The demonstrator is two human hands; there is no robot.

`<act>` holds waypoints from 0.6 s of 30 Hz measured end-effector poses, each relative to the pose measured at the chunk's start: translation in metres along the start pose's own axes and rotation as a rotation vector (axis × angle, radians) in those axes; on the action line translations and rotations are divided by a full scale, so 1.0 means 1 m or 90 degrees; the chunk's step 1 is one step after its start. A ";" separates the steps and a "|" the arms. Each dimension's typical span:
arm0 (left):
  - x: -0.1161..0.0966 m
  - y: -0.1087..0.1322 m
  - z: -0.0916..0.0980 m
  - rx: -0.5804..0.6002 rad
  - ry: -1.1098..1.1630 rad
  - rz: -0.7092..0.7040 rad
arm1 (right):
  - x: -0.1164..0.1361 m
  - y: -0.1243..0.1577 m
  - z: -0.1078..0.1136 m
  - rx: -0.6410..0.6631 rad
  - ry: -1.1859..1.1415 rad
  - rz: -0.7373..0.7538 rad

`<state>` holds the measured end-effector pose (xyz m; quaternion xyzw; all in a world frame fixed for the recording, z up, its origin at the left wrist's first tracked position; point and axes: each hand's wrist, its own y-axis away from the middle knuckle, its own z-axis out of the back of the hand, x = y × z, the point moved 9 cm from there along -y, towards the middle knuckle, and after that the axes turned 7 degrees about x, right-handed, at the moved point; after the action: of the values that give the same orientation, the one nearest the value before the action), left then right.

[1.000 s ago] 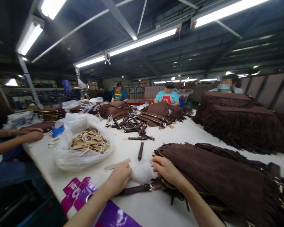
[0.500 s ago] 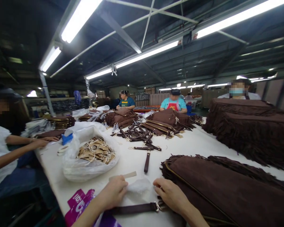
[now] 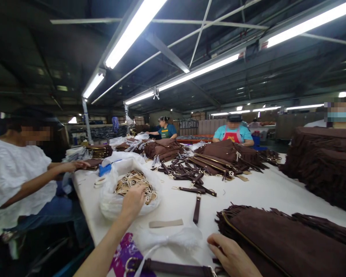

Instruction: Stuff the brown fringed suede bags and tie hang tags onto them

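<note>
My left hand [image 3: 134,198] is at the near right side of a clear plastic bag [image 3: 109,207], over a heap of brown paper tags [image 3: 125,184] with white strings. Its fingers are bent down and their tips are hidden among the tags. My right hand [image 3: 232,252] rests near the dark brown fringed bag [image 3: 271,231], fingers slightly bent and apart, nothing in them. Crumpled clear plastic [image 3: 178,238] lies between my arms. Below it, at the near edge, is a brown strap [image 3: 175,267] with gold-coloured metal rings. A purple printed plastic bag [image 3: 127,250] lies under my left forearm.
A beige strip [image 3: 165,223] and a loose short strap [image 3: 196,209] lie on the white table [image 3: 248,192]. Farther back are a pile of straps [image 3: 184,173] and stacked brown bags [image 3: 222,154]. A tall fringed stack [image 3: 323,165] stands right. A co-worker [image 3: 20,173] sits left.
My left hand has moved forward from the plastic and strap to the bag of tags. My right hand stays near the fringed bag. The view has turned left.
</note>
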<state>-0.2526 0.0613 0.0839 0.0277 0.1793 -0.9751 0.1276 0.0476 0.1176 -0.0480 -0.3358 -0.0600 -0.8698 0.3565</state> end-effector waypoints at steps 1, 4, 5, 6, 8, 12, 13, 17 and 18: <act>0.012 -0.006 0.001 -0.002 -0.019 0.014 | -0.001 0.000 0.000 -0.003 -0.003 -0.001; 0.040 -0.025 -0.008 0.032 -0.054 0.021 | -0.002 -0.001 -0.001 -0.008 -0.008 0.001; 0.046 -0.029 -0.014 0.050 -0.064 0.015 | -0.002 -0.001 -0.001 -0.008 -0.008 0.001; 0.052 -0.032 -0.021 0.066 -0.072 0.009 | -0.003 -0.001 -0.001 -0.007 -0.008 0.001; 0.059 -0.036 -0.031 0.085 -0.084 -0.003 | -0.003 -0.001 -0.001 -0.005 -0.005 -0.003; 0.058 -0.035 -0.037 0.081 -0.082 -0.053 | -0.002 0.000 -0.001 0.005 0.015 -0.008; 0.057 -0.034 -0.037 0.079 -0.077 -0.064 | -0.001 0.000 -0.002 0.008 0.021 -0.009; 0.057 -0.038 -0.039 0.079 -0.053 -0.078 | -0.001 0.000 -0.004 0.022 0.028 -0.009; 0.057 -0.039 -0.039 0.077 -0.043 -0.079 | -0.001 0.000 -0.004 0.022 0.026 -0.008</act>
<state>-0.3176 0.0970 0.0555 -0.0090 0.1167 -0.9906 0.0709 0.0464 0.1166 -0.0518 -0.3110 -0.0700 -0.8777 0.3579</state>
